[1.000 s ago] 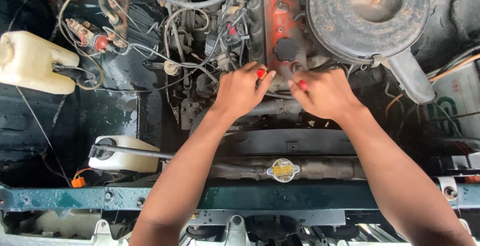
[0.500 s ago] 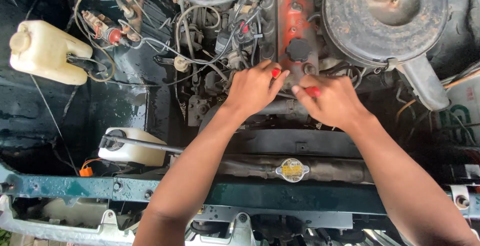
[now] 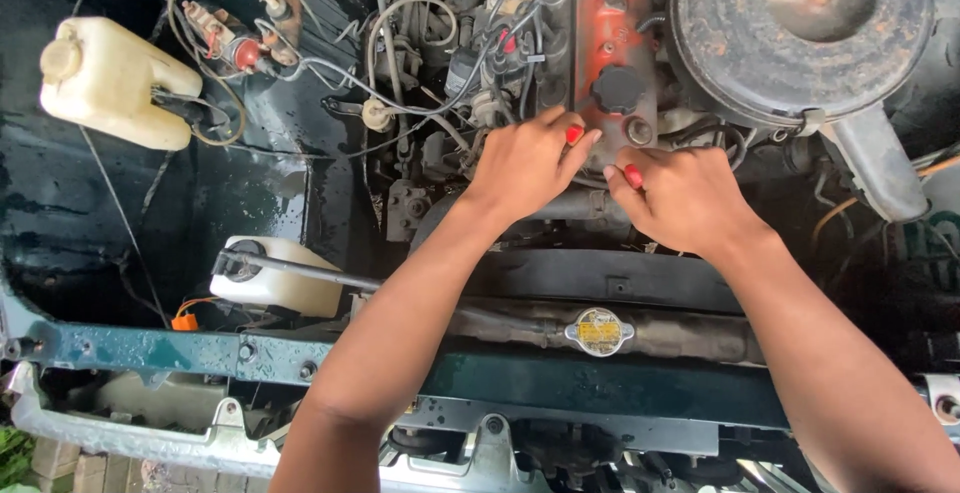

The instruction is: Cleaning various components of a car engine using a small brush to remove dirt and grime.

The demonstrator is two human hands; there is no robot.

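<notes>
Both hands work deep in an open engine bay, seen from above. The left hand [image 3: 525, 165] lies knuckles-up at the front end of the orange valve cover [image 3: 607, 23], its fingers curled down onto the parts beneath, a red-painted thumbnail showing; whether those fingers clasp anything I cannot tell, since the palm hides them. The right hand [image 3: 690, 198] sits just beside it at 4 o'clock, also palm-down, fingers bent over the same dark spot below the cover; its grasp is likewise hidden. The black oil filler cap [image 3: 618, 89] stands on the cover at 12 o'clock from the gap between the hands, near both thumbs. The round rusty air cleaner housing [image 3: 805, 28] fills the view at 1 o'clock. At 6 o'clock from the hands the yellow radiator cap [image 3: 599, 332] sits on the radiator; a cream reservoir bottle [image 3: 115, 83] rests well apart at 9 o'clock; a smaller white tank [image 3: 275, 278] lies at 8 o'clock.
</notes>
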